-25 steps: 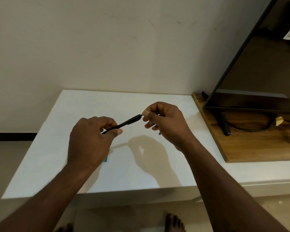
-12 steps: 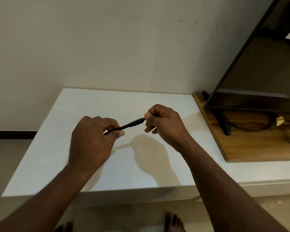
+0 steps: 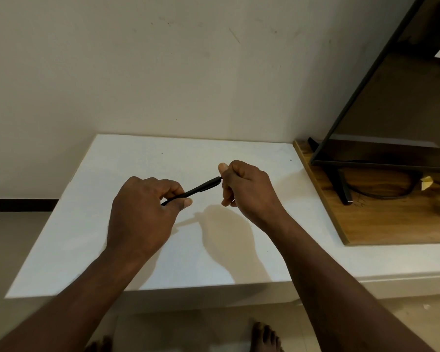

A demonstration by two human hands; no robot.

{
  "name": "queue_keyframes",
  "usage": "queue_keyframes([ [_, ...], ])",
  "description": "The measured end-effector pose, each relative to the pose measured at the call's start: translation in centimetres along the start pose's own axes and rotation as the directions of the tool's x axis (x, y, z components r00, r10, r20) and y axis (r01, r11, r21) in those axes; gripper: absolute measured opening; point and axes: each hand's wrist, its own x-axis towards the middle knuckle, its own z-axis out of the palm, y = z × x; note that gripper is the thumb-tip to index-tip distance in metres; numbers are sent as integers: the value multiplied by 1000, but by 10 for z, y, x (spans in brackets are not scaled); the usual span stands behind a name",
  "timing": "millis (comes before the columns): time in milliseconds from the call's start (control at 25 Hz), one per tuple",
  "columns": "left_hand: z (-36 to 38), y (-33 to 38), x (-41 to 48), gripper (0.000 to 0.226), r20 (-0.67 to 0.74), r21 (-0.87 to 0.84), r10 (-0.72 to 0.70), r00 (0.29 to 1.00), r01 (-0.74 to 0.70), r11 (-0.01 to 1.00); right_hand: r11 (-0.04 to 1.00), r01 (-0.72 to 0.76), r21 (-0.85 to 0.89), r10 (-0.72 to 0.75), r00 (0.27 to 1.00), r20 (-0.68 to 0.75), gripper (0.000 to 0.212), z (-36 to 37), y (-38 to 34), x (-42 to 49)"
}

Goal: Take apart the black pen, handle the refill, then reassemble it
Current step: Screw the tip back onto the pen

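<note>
Head view: the black pen (image 3: 201,188) sits just above the middle of the frame, held in the air over the white bench (image 3: 137,158) and slanting from lower left up to upper right. The left hand (image 3: 142,214) grips the pen's lower-left end, its fingers curled round the barrel and its thumb pressed along it. The right hand (image 3: 247,189) pinches the upper-right end between thumb and curled fingers, which hide the tip. Only the middle stretch of the barrel shows between the two hands, and it looks to be in one piece. Both hands cast shadows on the bench below them. At the right of the frame a wooden board (image 3: 379,224) lies on the bench and carries a dark screen (image 3: 391,110) on a stand, with a black cable (image 3: 381,196) looped beneath it. A bare foot (image 3: 264,336) stands on the floor at the bottom edge.
</note>
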Motion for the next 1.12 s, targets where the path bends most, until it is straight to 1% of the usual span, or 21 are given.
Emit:
queue_keyframes([
  [80,0,0,2,8,-4,-2,-16,1000,16,1000,998,-13,61,14,1000,-5,45,-7,-2,2],
  [160,0,0,2,9,-9,1,-25,1000,25,1000,993,-31,111,31,1000,5,34,-14,-2,4],
  [240,-1,0,2,9,-8,4,-24,1000,24,1000,994,-26,105,23,999,27,17,-17,-3,4],
  [280,-1,-1,2,9,-7,4,-24,1000,24,1000,996,-16,88,13,999,34,12,-17,-3,4],
  [360,-2,0,2,9,-7,1,-27,1000,27,1000,998,0,55,-2,999,39,9,-15,-4,3],
  [640,-2,2,1,7,5,2,-20,1000,20,1000,999,-28,34,25,997,68,16,-11,-2,1],
  [760,0,3,-1,7,-1,-7,-24,1000,24,1000,1000,-8,11,8,998,57,27,-6,0,0],
  [920,2,3,-4,7,2,0,14,1000,-14,1000,994,-4,-111,4,1000,-1,42,1,4,0],
  [960,2,3,-4,7,3,2,16,1000,-16,1000,993,-2,-116,1,1000,-4,46,1,4,1],
  [1040,2,3,-3,8,-5,-7,-2,1000,2,1000,999,-5,-51,5,1000,3,50,-3,2,2],
  [1120,2,1,-2,10,-21,-6,-23,1000,23,1000,999,-15,42,14,1000,6,46,-9,0,3],
])
